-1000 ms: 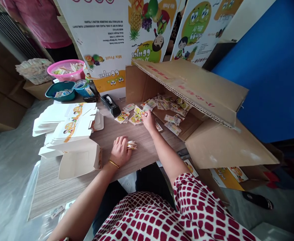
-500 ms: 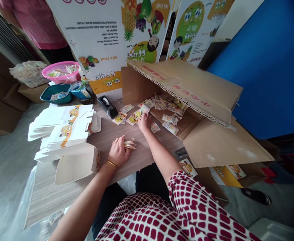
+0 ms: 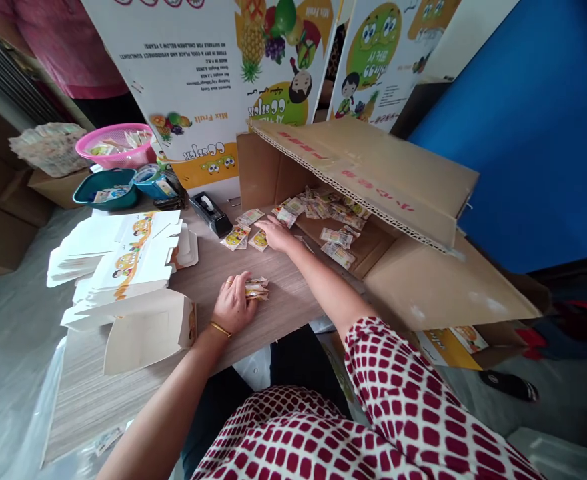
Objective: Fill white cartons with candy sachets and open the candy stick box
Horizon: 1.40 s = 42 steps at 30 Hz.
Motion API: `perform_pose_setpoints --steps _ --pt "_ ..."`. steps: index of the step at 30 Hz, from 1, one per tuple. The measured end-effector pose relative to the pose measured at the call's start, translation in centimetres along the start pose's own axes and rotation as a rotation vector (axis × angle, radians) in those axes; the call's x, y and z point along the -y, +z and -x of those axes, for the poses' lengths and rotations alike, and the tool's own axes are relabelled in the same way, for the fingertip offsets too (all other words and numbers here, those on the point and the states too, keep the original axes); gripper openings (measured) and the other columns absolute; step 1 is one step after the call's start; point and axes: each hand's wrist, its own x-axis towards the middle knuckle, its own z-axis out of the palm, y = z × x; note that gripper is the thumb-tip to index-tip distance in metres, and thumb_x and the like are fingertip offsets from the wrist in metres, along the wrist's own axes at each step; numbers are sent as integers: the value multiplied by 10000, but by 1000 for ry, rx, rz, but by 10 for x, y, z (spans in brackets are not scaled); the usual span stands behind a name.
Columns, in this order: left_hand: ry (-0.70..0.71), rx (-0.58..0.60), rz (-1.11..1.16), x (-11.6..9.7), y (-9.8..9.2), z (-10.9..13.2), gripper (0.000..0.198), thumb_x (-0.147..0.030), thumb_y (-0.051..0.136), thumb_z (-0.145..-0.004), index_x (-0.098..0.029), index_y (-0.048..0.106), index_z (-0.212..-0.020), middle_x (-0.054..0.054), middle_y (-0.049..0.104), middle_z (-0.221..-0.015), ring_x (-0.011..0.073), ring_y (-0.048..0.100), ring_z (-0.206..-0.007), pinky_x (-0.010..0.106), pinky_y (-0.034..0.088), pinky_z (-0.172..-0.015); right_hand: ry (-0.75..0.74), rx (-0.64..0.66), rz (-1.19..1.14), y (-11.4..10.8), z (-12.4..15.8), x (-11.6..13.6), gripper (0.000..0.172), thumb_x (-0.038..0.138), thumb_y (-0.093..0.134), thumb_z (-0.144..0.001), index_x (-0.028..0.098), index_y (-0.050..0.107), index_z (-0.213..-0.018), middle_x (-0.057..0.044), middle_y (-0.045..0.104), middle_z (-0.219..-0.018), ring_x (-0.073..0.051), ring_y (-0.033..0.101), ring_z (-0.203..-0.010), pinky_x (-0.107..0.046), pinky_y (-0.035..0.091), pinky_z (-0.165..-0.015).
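Note:
My left hand is closed round a small stack of candy packets, held on edge against the table. My right hand reaches over the loose packets with its fingers stretched out to the left. Its fingertips are by a yellow-faced candy packet, partly covering the packets under it; nothing shows in its grasp. More candy packets lie to the left of that hand. A cardboard box lies on its side, its mouth toward me, with a heap of packets inside.
White folded cartons are piled on the table's left, an open carton in front. Behind stand a tape dispenser, a teal basket and a pink basket. Large printed boxes stand at the back; a person is beyond.
My right hand has moved slightly left, its fingers now stretched out over the packets near the box's mouth. My left hand keeps the same stack in the same place.

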Motion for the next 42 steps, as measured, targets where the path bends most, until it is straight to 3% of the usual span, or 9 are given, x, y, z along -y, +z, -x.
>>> perform_pose_setpoints --steps 4,15,20,23,25,29,32,38,42 --pt "55 10 -24 3 3 -2 377 -216 562 -891 -116 512 -1251 173 654 -1137 320 598 -1069 501 484 -1013 -16 188 230 -12 -29 -6 455 59 513 -854 124 641 -1285 -193 577 -1406 -340 442 -1363 -520 390 -1132" --pt "-69 97 -164 -31 -6 14 188 -312 558 -933 -155 615 -1021 156 651 -971 332 610 -977 483 512 -881 14 135 246 -18 -21 -12 334 161 561 -911 119 674 -1222 -181 622 -1306 -313 502 -1273 -402 439 -1037" --pt "-93 -53 -154 -47 -16 24 223 -304 578 -925 -157 639 -1081 217 555 -1422 415 479 -1357 617 371 -1114 -41 -155 85 -17 31 18 356 167 404 -1024 126 727 -1168 -144 707 -1152 -256 568 -1157 -377 412 -1035" --pt "-35 -89 -136 -43 -22 19 253 -292 586 -905 -169 639 -1120 195 384 -1604 447 239 -1530 703 157 -1211 -223 115 -177 -3 79 38 253 234 530 -1006 184 769 -1075 -60 757 -1054 -198 649 -993 -286 471 -917" --pt "19 -10 -104 -37 -23 15 306 -294 576 -905 -179 626 -1184 190 542 -1455 422 394 -1442 674 248 -1186 -276 228 -314 4 98 38 289 323 503 -1039 213 763 -1103 -28 759 -1117 -183 668 -1013 -264 488 -919" --pt "10 97 -67 -28 -20 13 293 -298 543 -922 -166 607 -1176 145 672 -1046 329 616 -1011 507 496 -928 119 -24 -149 1 85 -2 421 175 404 -1032 124 562 -1419 -165 601 -1426 -269 540 -1313 -406 409 -1118" --pt "-3 3 -46 -26 -15 17 489 -290 575 -910 -120 489 -1361 171 652 -1191 326 604 -1062 481 493 -965 340 -45 18 -7 59 -38 439 168 675 -877 93 621 -1307 -228 614 -1361 -354 532 -1295 -486 426 -1105" --pt "-8 43 -54 -26 -11 16 268 -253 611 -869 -154 594 -1117 145 669 -1047 323 613 -990 482 505 -900 270 -81 -4 -2 54 -42 277 171 620 -889 170 669 -1161 -176 626 -1298 -320 535 -1243 -484 446 -1077" --pt "18 -30 -88 -30 -21 12 241 -279 631 -867 -170 634 -1083 206 503 -1475 410 477 -1342 581 411 -1074 158 -16 -293 8 82 0 262 172 533 -960 171 644 -1197 -79 716 -1112 -194 645 -1011 -305 501 -921"
